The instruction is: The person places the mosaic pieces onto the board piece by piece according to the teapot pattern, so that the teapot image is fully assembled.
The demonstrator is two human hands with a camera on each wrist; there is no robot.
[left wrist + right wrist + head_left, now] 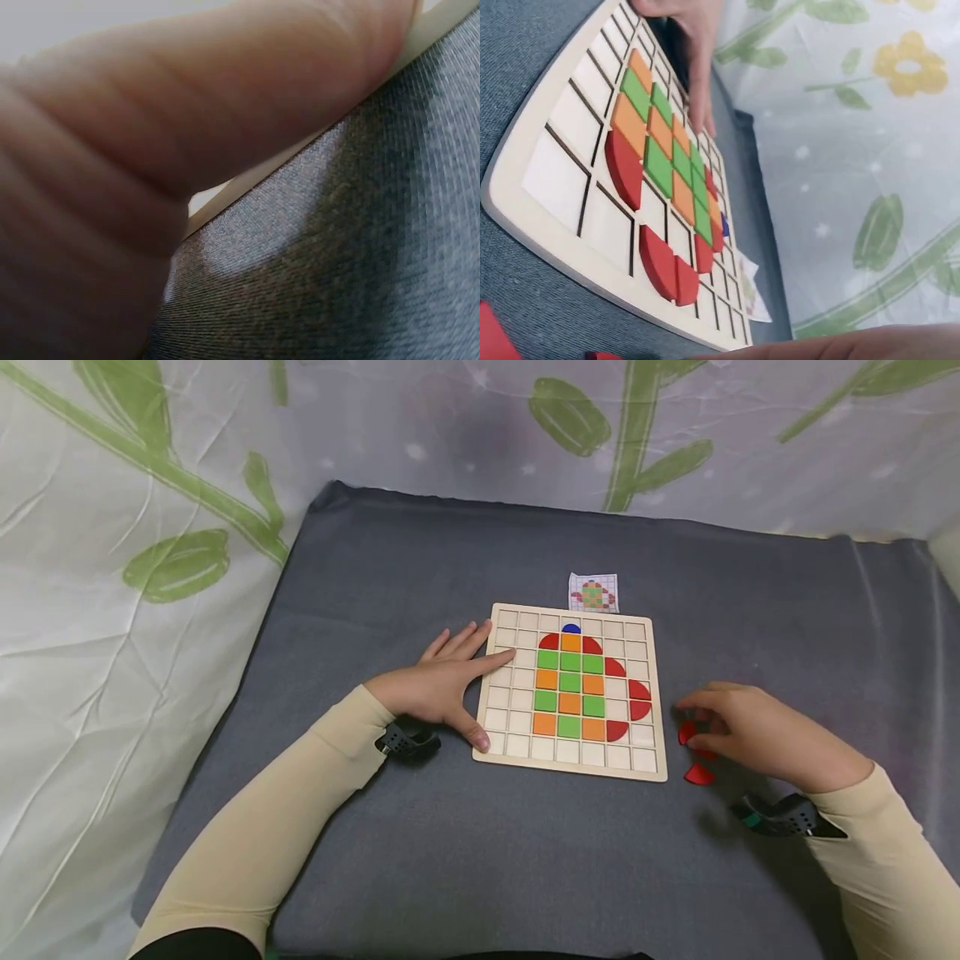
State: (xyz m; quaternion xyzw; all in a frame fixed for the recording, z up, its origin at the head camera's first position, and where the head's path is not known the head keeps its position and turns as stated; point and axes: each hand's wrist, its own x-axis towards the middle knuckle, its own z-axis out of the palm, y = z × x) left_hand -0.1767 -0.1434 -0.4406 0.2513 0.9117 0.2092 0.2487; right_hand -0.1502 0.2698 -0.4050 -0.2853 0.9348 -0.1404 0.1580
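A wooden grid board (pixel 570 768) lies flat on the dark cloth. Green squares, orange squares, red quarter-round pieces (pixel 617 730) and one blue half-round piece (pixel 571 628) sit in its cells. My left hand (pixel 442 685) rests at the board's left side with fingers spread; its thumb touches the lower left corner. In the left wrist view, that thumb (pixel 262 82) lies along the board's edge. My right hand (pixel 750 735) is low beside the board, index finger and thumb apart over loose red pieces (pixel 699 774). Another red piece (pixel 495 337) shows in the right wrist view.
A small printed pattern card (pixel 593 592) lies against the board's far edge. The dark cloth (pixel 420 860) covers the table. A pale curtain with green leaf prints (pixel 480 435) hangs behind and at the left.
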